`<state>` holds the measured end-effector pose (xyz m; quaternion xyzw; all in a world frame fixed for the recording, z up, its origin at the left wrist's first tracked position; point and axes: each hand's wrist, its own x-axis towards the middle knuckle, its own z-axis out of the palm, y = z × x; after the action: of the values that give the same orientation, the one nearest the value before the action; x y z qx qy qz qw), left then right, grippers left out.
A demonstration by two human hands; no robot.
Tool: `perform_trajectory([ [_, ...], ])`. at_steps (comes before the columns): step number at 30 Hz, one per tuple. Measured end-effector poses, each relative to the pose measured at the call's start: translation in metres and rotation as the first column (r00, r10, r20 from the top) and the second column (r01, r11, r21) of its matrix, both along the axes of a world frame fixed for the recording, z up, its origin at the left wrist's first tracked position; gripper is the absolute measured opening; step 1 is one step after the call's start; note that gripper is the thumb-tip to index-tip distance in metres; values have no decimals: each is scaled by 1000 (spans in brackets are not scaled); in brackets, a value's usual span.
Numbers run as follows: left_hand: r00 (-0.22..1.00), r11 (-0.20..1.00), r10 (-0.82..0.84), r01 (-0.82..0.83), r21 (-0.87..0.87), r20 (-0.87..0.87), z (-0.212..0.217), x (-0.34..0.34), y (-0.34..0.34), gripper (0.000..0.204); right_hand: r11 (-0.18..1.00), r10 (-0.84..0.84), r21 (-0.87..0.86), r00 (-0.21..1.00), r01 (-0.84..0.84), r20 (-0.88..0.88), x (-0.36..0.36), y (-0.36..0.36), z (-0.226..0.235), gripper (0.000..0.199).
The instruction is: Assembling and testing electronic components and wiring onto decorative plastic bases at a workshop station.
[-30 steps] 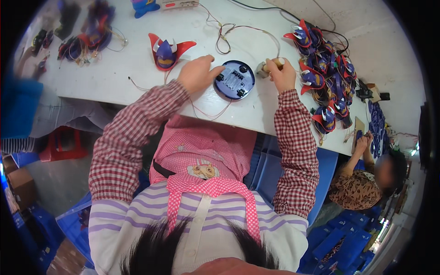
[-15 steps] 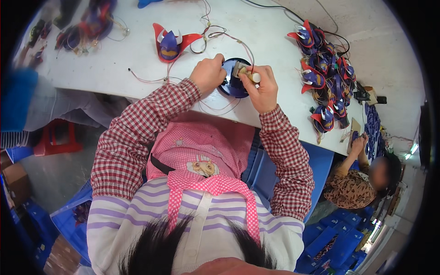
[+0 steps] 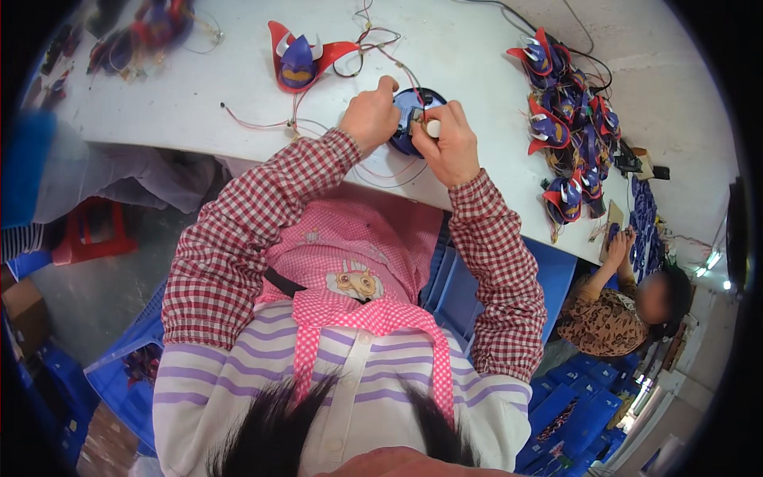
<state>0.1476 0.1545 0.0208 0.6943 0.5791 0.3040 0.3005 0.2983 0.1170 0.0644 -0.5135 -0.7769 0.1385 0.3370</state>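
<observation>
My wearer's R hand [image 3: 450, 149] is pinching a small tan-and-white piece [image 3: 432, 128] over the disc, fingers narrow. L hand [image 3: 370, 118] is half curled at the L rim of the round blue disc [image 3: 406, 103]; can't tell from here if it's gripping or just steadying. Disc lies approx. flat on the table near the front edge, between both hands, face w/ dark fittings up; it's round, so no long axis I can call. The piece's long axis runs approx. L-R, white end to the R, grey end over the disc; contact is hidden by fingers. A cord [image 3: 406, 70] runs from around the piece up & away to a loose tangle.

Just beyond the L hand: 1 purple horned head [image 3: 297, 65], horns pointing away from the wearer, red wings splayed either side. Thin wires [image 3: 258, 123] trail from it, one end out L, others dropping twd the front edge.

Surface: white table [image 3: 191, 99], its near edge bowed by the lens. R side holds a pile of similar heads [image 3: 566, 131], mixed w/ wiring; far L another cluster [image 3: 159, 32], blurry.

Room: pale wall [image 3: 664, 99] on the R, co-worker in patterned top [image 3: 608, 322] at the table's R end, blue crates [image 3: 576, 401] below. Lower L, I see a red stool [image 3: 94, 234], cardboard box [image 3: 24, 306] & blue basket [image 3: 115, 374].
</observation>
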Motion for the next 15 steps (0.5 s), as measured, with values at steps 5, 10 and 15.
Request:
perform_trajectory([
  [5,999,998,-50,50,-47,-2,9,-8,-4,30,996,63,64,998,-62,-16,-2,5,-3,15],
  [10,988,925,-94,41,378,123,29,-57,-47,16,996,26,88,998,-21,-57,6,3,-11,16],
  [15,995,942,80,-97,320,67,32,-127,-72,24,999,-5,54,998,9,-64,6,-2,-6,17],
])
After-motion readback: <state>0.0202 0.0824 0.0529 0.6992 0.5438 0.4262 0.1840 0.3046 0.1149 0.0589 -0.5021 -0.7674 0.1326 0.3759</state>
